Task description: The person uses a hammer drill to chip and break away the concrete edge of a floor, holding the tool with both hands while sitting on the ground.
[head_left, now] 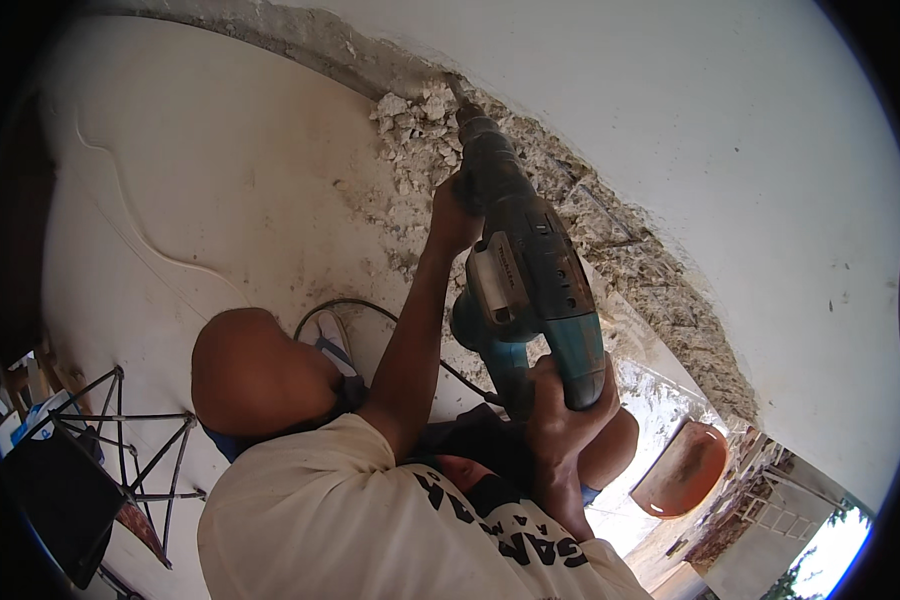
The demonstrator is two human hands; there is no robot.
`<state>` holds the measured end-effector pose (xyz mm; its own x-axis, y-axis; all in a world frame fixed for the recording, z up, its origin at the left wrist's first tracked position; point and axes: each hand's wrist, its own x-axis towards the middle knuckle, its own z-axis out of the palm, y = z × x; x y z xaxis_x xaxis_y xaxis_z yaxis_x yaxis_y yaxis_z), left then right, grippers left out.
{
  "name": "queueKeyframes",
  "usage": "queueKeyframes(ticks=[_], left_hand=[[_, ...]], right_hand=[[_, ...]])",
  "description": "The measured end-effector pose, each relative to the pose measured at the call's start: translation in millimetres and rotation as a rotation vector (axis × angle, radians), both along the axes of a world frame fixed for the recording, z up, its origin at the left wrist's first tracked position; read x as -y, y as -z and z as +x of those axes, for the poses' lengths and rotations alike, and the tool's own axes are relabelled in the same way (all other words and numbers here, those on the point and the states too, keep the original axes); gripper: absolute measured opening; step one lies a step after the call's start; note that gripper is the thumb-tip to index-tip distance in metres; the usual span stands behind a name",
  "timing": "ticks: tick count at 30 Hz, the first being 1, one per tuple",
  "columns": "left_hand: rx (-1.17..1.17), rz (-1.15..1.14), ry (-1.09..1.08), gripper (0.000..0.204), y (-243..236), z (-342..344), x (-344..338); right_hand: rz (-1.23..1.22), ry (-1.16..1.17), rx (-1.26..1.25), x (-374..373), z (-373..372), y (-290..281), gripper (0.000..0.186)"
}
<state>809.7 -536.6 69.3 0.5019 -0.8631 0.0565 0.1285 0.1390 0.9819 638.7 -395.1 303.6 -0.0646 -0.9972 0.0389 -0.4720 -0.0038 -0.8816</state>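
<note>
A teal and black demolition hammer (530, 260) slants across the middle of the view, its chisel bit (456, 90) up against the broken lower edge of the white wall. My left hand (455, 215) is closed around the front grip, its fingers partly hidden by the tool. At the rear, my right hand (567, 412) wraps the handle. Broken rubble (410, 130) lies on the floor beside the bit. A rough, chipped band (630, 235) runs along the foot of the wall (730, 150).
The tool's black cable (370, 305) loops past my sandalled foot (327, 338). A pale cord (135, 215) lies on the floor at left, above a black folding frame (125, 440). An orange-rimmed basin (682, 470) stands at lower right.
</note>
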Motion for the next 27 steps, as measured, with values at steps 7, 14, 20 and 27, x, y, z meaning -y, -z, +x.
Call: queueKeyframes(ticks=[7, 14, 20, 27], left_hand=[[-0.087, -0.033, 0.049, 0.026, -9, 0, -2], [-0.159, 0.153, 0.040, 0.030, 24, -1, 3], [-0.031, 0.096, 0.009, 0.033, 28, -8, 7], [0.078, 0.167, -0.056, 0.033, 12, -8, 2]], right_hand=[[-0.020, -0.041, -0.030, 11, -1, 5, 0.018], [0.029, 0.049, 0.026, 24, -3, 12, 0.017], [0.011, 0.022, -0.023, 32, -9, 7, 0.015], [0.053, 0.039, 0.071, 33, -7, 10, 0.013]])
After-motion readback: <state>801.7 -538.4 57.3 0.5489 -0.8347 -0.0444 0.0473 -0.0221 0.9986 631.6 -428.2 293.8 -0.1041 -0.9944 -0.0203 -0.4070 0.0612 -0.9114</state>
